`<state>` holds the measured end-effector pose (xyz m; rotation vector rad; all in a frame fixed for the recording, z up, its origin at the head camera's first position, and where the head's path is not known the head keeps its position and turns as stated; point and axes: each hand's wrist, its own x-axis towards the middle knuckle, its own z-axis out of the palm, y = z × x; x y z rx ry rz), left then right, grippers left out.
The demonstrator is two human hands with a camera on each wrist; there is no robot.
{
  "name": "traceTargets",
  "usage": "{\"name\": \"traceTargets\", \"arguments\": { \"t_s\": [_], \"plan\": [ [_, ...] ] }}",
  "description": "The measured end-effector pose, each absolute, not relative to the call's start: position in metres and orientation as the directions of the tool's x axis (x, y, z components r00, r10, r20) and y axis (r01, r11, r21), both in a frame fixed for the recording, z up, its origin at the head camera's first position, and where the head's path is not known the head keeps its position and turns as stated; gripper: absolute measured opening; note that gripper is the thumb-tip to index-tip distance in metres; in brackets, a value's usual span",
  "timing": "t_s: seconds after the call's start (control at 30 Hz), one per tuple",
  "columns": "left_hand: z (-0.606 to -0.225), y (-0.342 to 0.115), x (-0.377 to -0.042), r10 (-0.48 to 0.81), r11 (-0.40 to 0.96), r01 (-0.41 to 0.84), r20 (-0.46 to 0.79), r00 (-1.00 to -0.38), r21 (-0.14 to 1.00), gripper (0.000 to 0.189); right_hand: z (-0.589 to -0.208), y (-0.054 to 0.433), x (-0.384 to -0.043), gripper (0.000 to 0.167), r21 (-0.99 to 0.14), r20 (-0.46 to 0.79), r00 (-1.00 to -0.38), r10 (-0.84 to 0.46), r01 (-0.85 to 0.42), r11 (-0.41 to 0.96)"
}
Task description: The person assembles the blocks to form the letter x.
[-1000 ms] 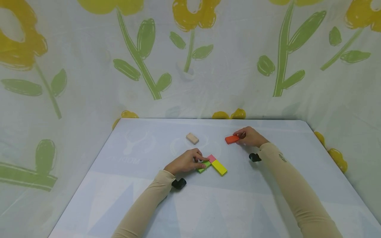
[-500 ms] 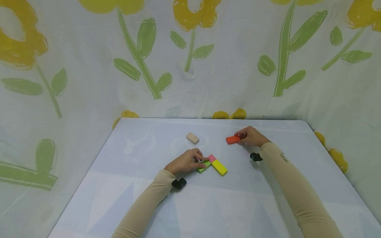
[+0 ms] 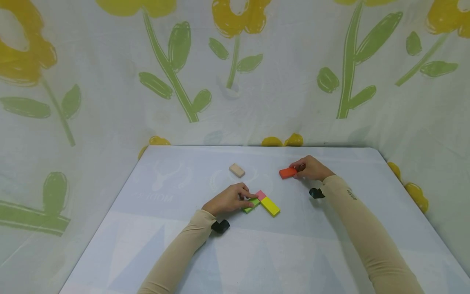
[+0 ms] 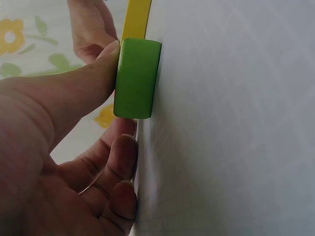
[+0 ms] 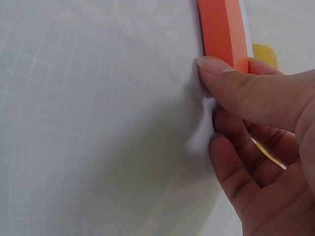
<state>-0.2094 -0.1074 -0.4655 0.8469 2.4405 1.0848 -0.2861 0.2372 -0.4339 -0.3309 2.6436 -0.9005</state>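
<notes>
Near the middle of the table, the left hand (image 3: 228, 199) holds a light green block (image 3: 251, 206) between thumb and index finger. The index fingertip reaches to a small pink block (image 3: 260, 195). Beside these, a yellow block (image 3: 270, 207) lies flat and slanted, its far end against the pink one. In the left wrist view the thumb lies on the green block (image 4: 138, 78), the other fingers loosely bent. Farther back and to the right, the right hand (image 3: 312, 168) pinches an orange-red block (image 3: 287, 173) by its right end. The right wrist view shows the thumb against the orange-red block (image 5: 221, 34).
A plain wooden block (image 3: 237, 170) lies at the back of the white table (image 3: 279, 257), left of the orange-red one. Cloth with printed flowers (image 3: 271, 102) hangs behind the table and at both sides. Black wrist cameras (image 3: 221, 226) sit under both sleeves.
The right hand has shifted very slightly to the right with the orange-red block. The left hand and the green, pink and yellow blocks stay where they were.
</notes>
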Motion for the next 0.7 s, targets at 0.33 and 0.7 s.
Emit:
{"name": "traceTargets", "arguments": {
  "t_s": [0.33,0.7],
  "plan": [
    [-0.4635,-0.1064,-0.2084,0.629,0.547,0.373,-0.075,-0.773,0.749,0.035,-0.4342,0.2412,-0.2874,0.044,-0.63,-0.218,-0.913,-0.346,-0.139,0.764],
    [-0.4632,-0.1059,-0.207,0.626,0.546,0.366,-0.077,-0.776,0.754,0.035,-0.4359,0.2444,-0.2874,0.045,-0.647,-0.213,-0.91,-0.355,-0.141,0.749]
  ]
}}
